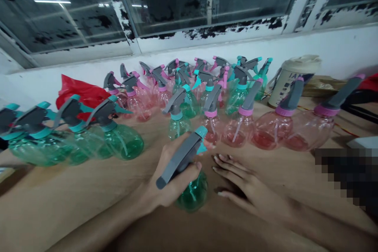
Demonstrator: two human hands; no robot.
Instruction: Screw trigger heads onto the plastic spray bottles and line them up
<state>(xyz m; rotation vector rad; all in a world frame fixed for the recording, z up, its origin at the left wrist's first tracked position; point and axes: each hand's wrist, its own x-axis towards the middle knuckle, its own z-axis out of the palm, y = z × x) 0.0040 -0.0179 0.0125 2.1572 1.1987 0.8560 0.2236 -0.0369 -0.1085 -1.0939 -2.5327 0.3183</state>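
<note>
My left hand [174,177] is wrapped round the neck of a green spray bottle [193,195] with a grey and teal trigger head. The bottle is at the near middle of the table, its head pointing away to the right. Beside it, my right hand [245,185] rests palm down near the tabletop with its fingers stretched out, holding nothing. Just beyond my hands stand another green spray bottle [177,124] and a pink spray bottle [211,126]. My left fingers partly hide the neck of the held bottle.
A row of green bottles [124,141] stands at the left, pink bottles [271,130] at the right. Many more [162,94] crowd the back by the wall. Also there are a red bag [79,92], a printed cream container [291,80] and the wooden table [97,204].
</note>
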